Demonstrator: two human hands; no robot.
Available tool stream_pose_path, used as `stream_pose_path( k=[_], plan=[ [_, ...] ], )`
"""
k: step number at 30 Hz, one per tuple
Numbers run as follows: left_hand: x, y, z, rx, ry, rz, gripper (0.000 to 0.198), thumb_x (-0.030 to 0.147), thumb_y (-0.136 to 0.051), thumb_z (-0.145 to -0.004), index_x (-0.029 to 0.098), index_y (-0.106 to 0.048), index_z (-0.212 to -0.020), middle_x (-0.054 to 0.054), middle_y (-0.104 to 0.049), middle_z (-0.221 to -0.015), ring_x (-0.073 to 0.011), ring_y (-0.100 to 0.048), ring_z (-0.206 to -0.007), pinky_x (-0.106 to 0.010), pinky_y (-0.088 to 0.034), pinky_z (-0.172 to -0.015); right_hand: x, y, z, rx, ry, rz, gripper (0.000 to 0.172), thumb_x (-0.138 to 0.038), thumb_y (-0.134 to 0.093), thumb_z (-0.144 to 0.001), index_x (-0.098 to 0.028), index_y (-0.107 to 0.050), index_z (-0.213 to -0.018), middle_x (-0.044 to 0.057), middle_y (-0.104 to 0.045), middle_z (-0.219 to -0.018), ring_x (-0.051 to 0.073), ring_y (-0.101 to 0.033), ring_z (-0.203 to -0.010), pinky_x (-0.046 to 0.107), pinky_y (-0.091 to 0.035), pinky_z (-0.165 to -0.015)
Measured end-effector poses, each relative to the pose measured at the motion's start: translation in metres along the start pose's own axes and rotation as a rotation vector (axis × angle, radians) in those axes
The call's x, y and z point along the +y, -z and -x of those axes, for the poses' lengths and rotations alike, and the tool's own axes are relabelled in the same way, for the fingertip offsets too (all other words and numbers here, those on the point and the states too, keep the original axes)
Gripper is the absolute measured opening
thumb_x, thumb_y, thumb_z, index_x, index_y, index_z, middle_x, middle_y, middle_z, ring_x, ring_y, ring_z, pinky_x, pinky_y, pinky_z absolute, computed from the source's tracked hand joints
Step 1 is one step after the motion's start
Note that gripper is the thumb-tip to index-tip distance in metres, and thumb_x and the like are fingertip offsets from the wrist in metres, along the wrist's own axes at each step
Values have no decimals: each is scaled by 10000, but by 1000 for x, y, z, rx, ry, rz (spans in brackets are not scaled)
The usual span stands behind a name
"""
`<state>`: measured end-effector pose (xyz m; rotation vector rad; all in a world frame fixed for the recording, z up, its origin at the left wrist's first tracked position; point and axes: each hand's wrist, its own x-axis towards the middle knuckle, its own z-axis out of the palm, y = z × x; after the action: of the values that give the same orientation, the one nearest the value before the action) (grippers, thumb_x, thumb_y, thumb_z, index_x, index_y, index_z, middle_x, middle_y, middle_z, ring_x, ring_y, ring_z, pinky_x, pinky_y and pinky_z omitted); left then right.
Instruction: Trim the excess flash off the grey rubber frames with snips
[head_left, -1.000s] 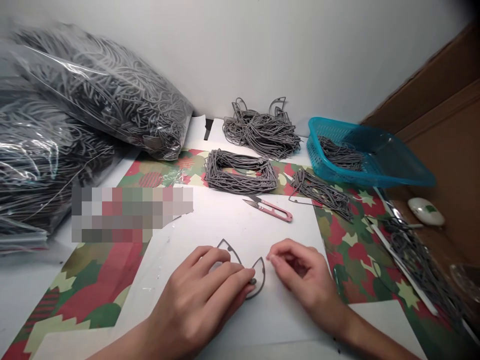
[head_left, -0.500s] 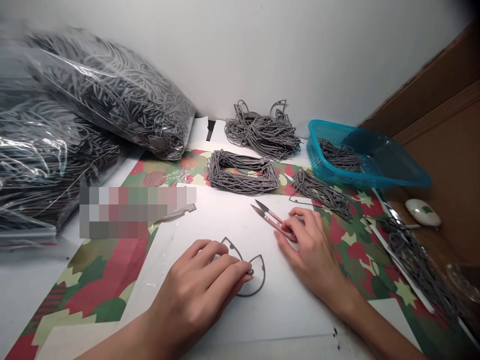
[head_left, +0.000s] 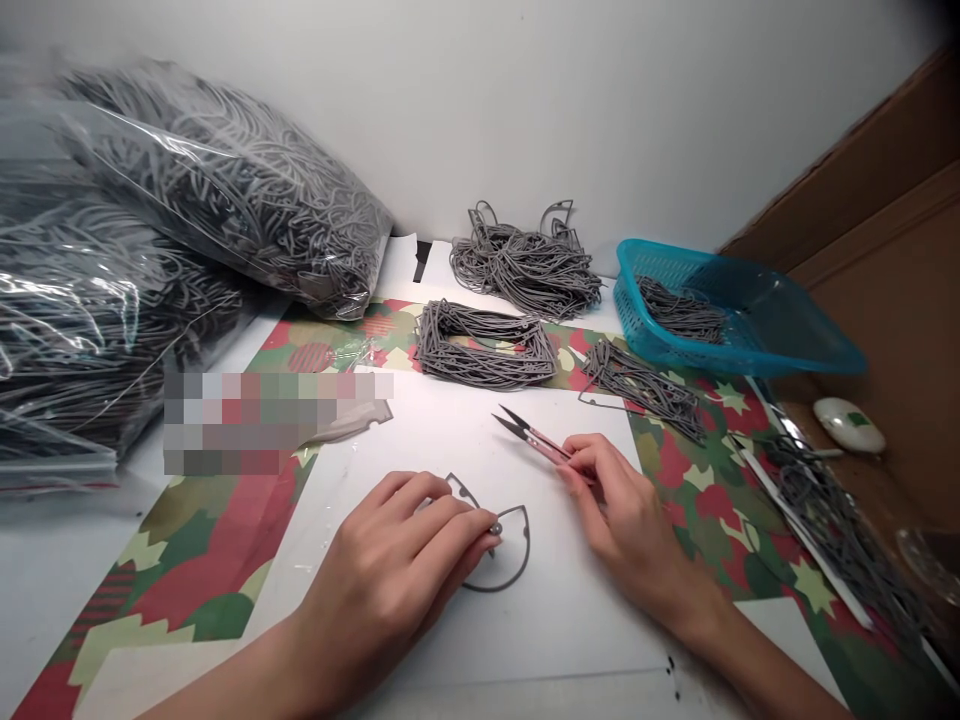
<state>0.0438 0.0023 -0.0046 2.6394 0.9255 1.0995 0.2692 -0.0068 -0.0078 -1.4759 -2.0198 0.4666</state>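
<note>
1. My left grip [head_left: 390,545] is curled and pressing down on a gray rubber loop [head_left: 527,540], and the loop's pointed end goes under the fingertips. The loop lies on a white paper sheet [head_left: 555,630]. I think this pressure keeps it from sliding.
2. My right grip [head_left: 619,510] is narrow and holds pink thread snips [head_left: 534,438] between thumb and fingers, with the blades pointing ahead and left, past the left grip.
3. Well ahead of both grips lies a bunch of gray loops [head_left: 480,378], and a blue plastic basket [head_left: 645,250] with more loops is further right. They seem kept apart from the sheet, I judge, so the area around the grips stays free.
</note>
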Motion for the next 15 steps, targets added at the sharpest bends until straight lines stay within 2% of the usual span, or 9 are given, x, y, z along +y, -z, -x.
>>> stream_pose_path(
  k=[3,5,7,11,15],
  plan=[
    [0,0,1,-6,8,5,83,91,-556,-901,141,-620,-883,-18,-689,-736,-166,-539,-703,-299,-432,-653,-2,1,4,15,-156,-284,135,-251,-400,-992,-229,-409,-859,33,-572,-903,147,-575,-806,262,-445,-658],
    [-1,0,1,-3,12,11,75,86,-568,-891,137,-621,-881,-19,-690,-739,-168,-538,-702,-301,-433,-654,-3,1,5,14,-253,-486,135,-308,-405,-999,-236,-403,-884,1,-531,-857,117,-527,-701,249,-426,-615],
    [-1,0,2,-1,16,12,78,79,-571,-885,138,-623,-880,-19,-688,-734,-169,-539,-699,-302,-432,-651,-4,2,4,5,-320,-673,89,-344,-419,-996,-255,-415,-993,-17,-500,-848,94,-469,-617,235,-403,-563],
    [0,-1,2,-7,18,14,89,65,-571,-876,135,-627,-873,-20,-679,-720,-170,-539,-691,-303,-422,-638,-6,5,3,-84,-430,-973,304,-366,-480,-975,-298,-407,-1262,-20,-447,-845,87,-433,-609,232,-397,-547],
    [-1,-1,2,-15,26,25,78,64,-584,-868,126,-630,-873,-23,-675,-717,-172,-532,-691,-306,-416,-637,-10,10,3,-216,-544,-1189,353,-346,-571,-933,-262,-482,-1264,-2,-439,-855,85,-427,-634,237,-385,-567]
  ],
)
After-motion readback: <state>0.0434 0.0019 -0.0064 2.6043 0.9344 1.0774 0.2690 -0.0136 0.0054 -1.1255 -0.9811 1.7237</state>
